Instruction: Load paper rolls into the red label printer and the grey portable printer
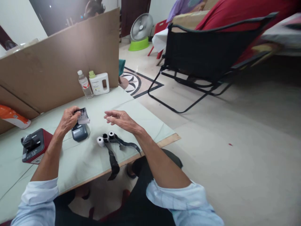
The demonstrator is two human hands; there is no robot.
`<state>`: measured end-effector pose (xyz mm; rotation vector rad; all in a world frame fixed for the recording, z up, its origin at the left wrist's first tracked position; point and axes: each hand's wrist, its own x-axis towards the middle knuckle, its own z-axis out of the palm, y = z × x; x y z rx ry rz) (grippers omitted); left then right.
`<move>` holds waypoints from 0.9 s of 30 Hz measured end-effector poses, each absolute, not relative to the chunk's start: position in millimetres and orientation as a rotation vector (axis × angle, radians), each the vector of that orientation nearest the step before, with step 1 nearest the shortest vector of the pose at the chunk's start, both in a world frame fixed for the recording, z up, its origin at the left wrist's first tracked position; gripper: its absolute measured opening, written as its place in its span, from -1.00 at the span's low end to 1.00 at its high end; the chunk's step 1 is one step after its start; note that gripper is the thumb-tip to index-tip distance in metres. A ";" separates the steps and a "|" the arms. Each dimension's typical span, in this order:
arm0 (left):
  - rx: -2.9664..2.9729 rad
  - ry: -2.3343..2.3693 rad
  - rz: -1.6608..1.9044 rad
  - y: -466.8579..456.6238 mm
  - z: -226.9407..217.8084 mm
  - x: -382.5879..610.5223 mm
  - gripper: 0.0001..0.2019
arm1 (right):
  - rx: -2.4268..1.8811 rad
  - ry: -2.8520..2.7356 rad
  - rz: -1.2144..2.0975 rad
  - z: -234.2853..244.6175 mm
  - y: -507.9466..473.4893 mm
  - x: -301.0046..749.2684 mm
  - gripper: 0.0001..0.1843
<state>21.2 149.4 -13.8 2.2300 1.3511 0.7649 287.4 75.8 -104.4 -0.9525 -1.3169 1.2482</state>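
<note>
Surface (80,163): panel (58,62) stands along far side. Before it, bottle (86,84) at left, jug (97,84) just beside at right. Pouch (14,116) at far left, against panel. Boxed device (39,147) nearer, left of left forearm; small device (80,134) right of that forearm. Slip (83,117) in left hand (68,119), over small device's far end. Three rolls (100,142) side by side, right of small device; one strip (113,161) overhangs near edge. Right hand (122,120) beyond rolls, to their right. Floor, right of surface: chair (202,47); fan (141,27) behind, farther left.
</note>
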 end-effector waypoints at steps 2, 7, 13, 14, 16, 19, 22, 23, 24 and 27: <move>2.196 1.219 0.676 143.6 -14.2 43.7 -0.79 | -0.925 -1.336 1.292 -101.6 74.6 284.0 -0.43; 2.213 1.015 0.562 133.6 -22.3 94.1 -0.79 | -0.854 -1.418 1.313 -103.2 77.5 279.2 -0.58; 2.060 0.978 0.650 137.1 -29.9 102.2 -0.56 | -0.946 -1.170 1.203 -110.0 86.3 289.9 -0.55; 2.022 0.977 0.620 137.1 -31.5 100.2 -0.49 | -0.954 -1.133 1.184 -110.3 87.1 291.2 -0.54; 1.962 0.945 0.538 136.4 -36.0 96.9 -0.46 | -0.967 -1.103 1.166 -110.3 87.6 293.0 -0.52; 1.962 0.900 0.494 135.1 -43.7 96.8 -0.55 | -0.998 -1.157 1.199 -108.6 85.6 298.7 -0.54; 2.130 0.946 0.446 134.2 -48.9 102.6 -0.69 | -1.041 -1.256 1.194 -106.3 81.4 313.0 -0.62; 2.213 0.968 0.414 133.5 -49.8 105.5 -0.72 | -1.060 -1.293 1.183 -105.6 79.9 319.0 -0.65; 2.296 0.984 0.376 132.5 -50.6 108.8 -0.74 | -1.077 -1.332 1.179 -105.0 78.3 324.9 -0.66; 2.459 0.968 0.261 128.2 -54.2 120.2 -0.73 | -1.115 -1.465 1.237 -103.6 73.9 338.4 -0.68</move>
